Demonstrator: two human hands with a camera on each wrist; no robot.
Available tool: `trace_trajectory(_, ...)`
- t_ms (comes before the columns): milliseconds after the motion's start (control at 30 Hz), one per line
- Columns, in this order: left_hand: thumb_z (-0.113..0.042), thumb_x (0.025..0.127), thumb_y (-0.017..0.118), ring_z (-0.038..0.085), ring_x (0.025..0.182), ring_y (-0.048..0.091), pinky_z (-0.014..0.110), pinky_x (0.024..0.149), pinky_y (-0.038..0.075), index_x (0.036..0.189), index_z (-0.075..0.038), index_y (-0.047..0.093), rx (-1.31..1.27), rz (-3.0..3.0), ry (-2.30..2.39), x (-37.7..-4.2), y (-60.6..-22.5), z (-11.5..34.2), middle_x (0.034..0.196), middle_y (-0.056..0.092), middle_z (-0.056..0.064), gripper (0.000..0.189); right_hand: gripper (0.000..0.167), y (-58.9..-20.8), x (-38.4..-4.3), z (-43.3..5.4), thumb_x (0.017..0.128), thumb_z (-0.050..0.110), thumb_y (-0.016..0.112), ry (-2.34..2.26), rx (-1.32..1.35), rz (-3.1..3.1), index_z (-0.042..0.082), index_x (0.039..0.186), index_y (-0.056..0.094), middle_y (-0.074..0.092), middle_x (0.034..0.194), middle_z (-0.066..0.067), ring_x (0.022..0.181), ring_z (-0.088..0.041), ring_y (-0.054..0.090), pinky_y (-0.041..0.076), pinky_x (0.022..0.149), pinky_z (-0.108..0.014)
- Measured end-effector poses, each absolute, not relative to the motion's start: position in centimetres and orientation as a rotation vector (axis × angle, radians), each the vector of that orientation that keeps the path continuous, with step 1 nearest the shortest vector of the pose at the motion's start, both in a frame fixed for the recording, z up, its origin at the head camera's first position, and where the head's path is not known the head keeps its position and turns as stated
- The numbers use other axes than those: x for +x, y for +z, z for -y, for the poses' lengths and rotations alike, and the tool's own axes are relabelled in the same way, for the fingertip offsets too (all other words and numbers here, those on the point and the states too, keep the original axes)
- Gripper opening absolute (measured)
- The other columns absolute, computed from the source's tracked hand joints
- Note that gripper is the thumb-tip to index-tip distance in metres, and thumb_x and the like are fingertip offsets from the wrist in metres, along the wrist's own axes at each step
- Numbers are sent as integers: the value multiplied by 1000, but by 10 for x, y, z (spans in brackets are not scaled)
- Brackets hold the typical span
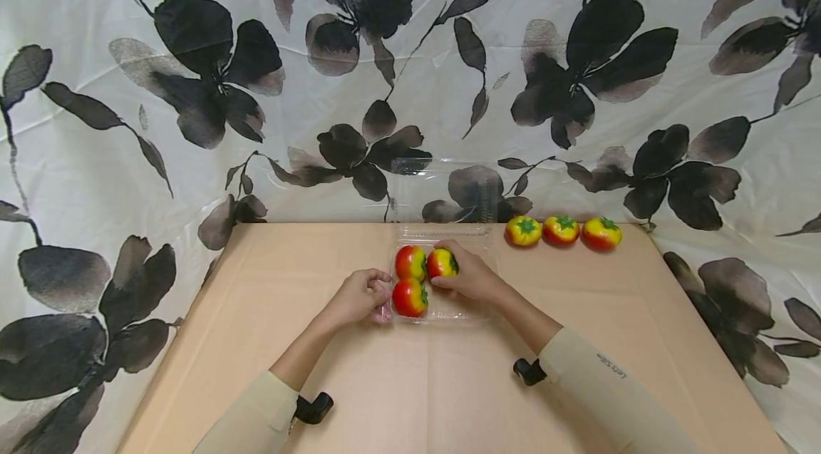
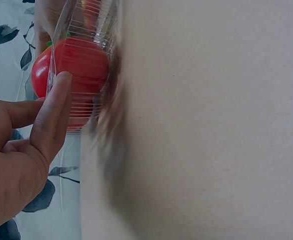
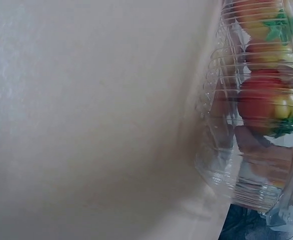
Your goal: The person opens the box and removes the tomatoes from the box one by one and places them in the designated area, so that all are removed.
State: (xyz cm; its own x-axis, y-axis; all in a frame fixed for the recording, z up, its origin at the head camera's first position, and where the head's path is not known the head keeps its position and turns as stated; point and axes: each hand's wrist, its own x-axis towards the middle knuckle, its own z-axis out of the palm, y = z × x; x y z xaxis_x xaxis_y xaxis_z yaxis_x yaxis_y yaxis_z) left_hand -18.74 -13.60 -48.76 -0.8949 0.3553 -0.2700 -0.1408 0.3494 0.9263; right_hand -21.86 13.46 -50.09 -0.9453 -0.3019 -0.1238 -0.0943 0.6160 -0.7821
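Note:
A clear plastic clamshell container (image 1: 442,315) lies with its lid (image 1: 442,190) raised at the back. My left hand (image 1: 364,297) pinches the container's left rim; in the left wrist view, the fingertips (image 2: 62,80) lie against the ribbed wall beside a red tomato (image 2: 84,65). Inside, two red-and-yellow tomatoes, one behind (image 1: 410,263) and one in front (image 1: 409,297), line the left side. My right hand (image 1: 471,272) reaches over the right wall and grips a third tomato (image 1: 442,264) beside the rear one. Through the clear wall, the right wrist view shows this tomato (image 3: 264,102).
Three more tomatoes stand in a row at the table's back edge, right of the container: left (image 1: 522,231), middle (image 1: 561,231) and right (image 1: 601,234). The tan table (image 1: 410,390) meets a floral cloth (image 1: 449,83) behind.

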Motion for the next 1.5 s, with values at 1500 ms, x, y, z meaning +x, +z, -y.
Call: trace_trajectory(1500, 7, 97, 62, 20, 62, 73, 35, 59, 66, 130, 11, 58, 213, -2231, 1543, -186, -488, 136, 84, 65, 15, 34, 76, -458, -187, -171, 84, 36, 87, -1120, -465, -2733, 26, 151, 51, 45, 148, -10, 128, -33, 53, 55, 108, -55)
